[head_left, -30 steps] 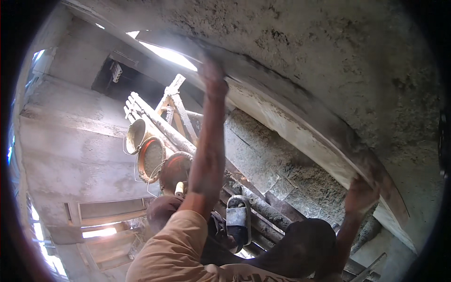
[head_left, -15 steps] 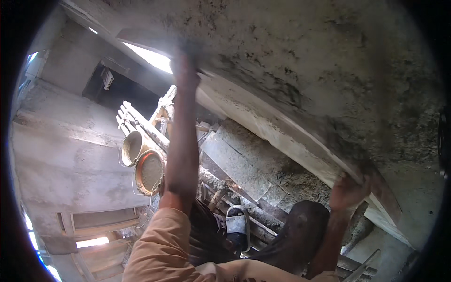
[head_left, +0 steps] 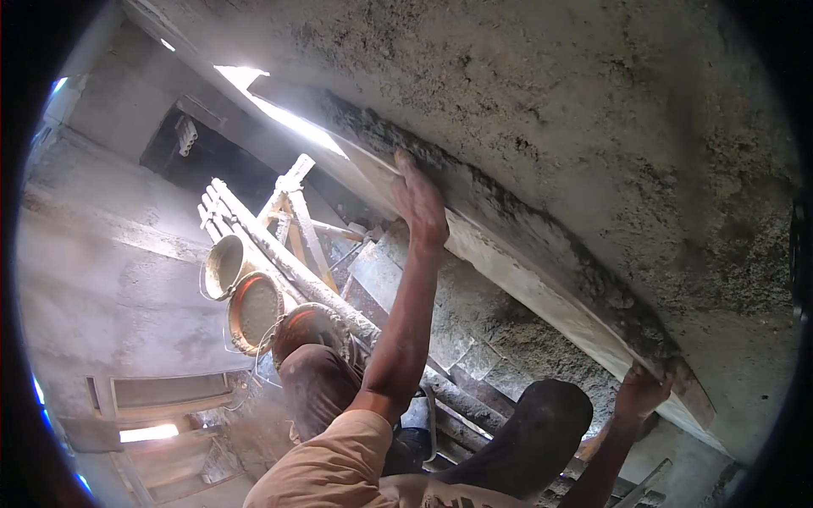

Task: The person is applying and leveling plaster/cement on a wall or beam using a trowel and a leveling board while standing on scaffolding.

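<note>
Left hand (head_left: 422, 203) and right hand (head_left: 641, 394) are raised to a long board (head_left: 512, 235), set slantwise against a rough grey surface (head_left: 610, 144). By the right hand the board's lower edge is grasped near one end; by the left, the same edge is touched farther up, though the curl of its fingers cannot be told. Between the hands, dark mortar (head_left: 584, 258) is smeared along the upper edge. Three buckets (head_left: 257, 313) are seen below and left of the left hand.

A dark opening (head_left: 222, 169) breaks the pale grey wall (head_left: 110, 296), and a narrow slit (head_left: 149, 433) glows white
</note>
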### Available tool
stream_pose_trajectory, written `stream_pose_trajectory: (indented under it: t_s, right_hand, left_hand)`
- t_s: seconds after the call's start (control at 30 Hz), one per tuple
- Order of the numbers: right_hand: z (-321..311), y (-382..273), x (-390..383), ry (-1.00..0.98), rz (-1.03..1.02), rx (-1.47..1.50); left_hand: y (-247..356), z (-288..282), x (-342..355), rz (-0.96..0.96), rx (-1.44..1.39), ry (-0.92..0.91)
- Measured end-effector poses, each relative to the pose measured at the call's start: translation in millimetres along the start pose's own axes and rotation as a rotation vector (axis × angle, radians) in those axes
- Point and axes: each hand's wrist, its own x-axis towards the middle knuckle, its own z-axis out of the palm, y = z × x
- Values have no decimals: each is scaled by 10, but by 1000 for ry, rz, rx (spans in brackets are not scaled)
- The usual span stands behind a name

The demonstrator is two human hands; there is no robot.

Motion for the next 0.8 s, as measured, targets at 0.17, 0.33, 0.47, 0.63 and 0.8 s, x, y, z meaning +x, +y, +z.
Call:
stream_pose_trajectory:
  t_s: [0.17, 0.33, 0.47, 0.63, 0.8]
  right_hand:
    - [-26, 104, 45, -6, -142, -251]
    - [1769, 157, -502, 83, 15, -11]
    - [2375, 408, -686, -81, 156, 69]
    - [1811, 289, -425, -156, -25, -98]
    - [890, -303, -222, 21, -9, -87]
  left_hand:
    - [-344, -104, 673, -583, -413, -76]
    - [-835, -237, 1947, -520, -765, -215]
    - [-2138, -205, 2490, -529, -1094, -210]
    - [-976, -273, 2233, -1035, -1039, -228]
    - [-145, -105, 1026, -869, -1081, -165]
